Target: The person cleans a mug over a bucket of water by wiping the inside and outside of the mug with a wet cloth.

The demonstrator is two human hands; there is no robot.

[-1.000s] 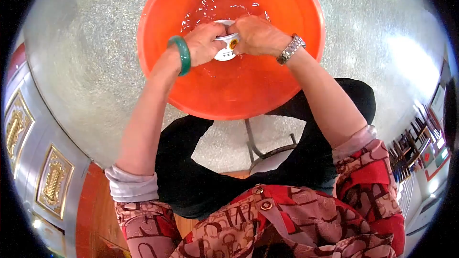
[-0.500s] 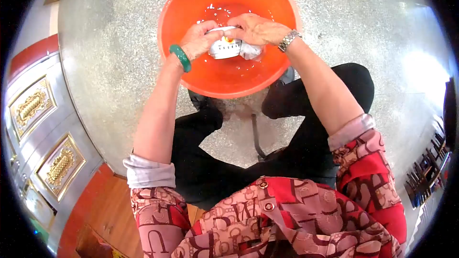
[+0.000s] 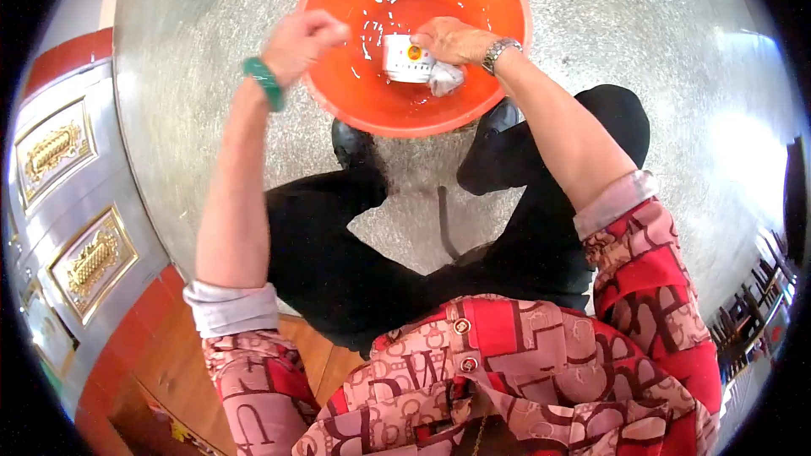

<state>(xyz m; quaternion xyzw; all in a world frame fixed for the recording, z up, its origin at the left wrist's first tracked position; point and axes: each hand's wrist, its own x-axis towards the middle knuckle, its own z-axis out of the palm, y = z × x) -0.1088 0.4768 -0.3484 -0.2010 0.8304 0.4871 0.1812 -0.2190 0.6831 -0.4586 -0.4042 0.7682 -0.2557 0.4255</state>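
Observation:
A white cup [image 3: 407, 59] with a round yellow-and-red print and small dark marks is held sideways over the orange basin [image 3: 329, 89]. My right hand [image 3: 452, 40], with a metal watch at the wrist, is closed on the cup's upper right side. A crumpled whitish cloth [image 3: 446, 78] hangs at the cup's right end, below that hand. Apart from the cup, my left hand [image 3: 302, 44] hovers over the basin's left rim. Its fingers are curled in and a little blurred, and whatever may be in them is hidden. A green bangle circles that wrist.
The basin holds water with bright reflections and stands on a speckled grey floor [image 3: 203, 76]. My knees and dark shoes [image 3: 353, 143] flank its near side. Metal panels with gold ornaments [image 3: 93, 257] line the left, above a red edge.
My left hand has let go of the cup and moved left to the basin's rim. My right hand keeps the cup, whose print shows more fully now. The view has shifted slightly.

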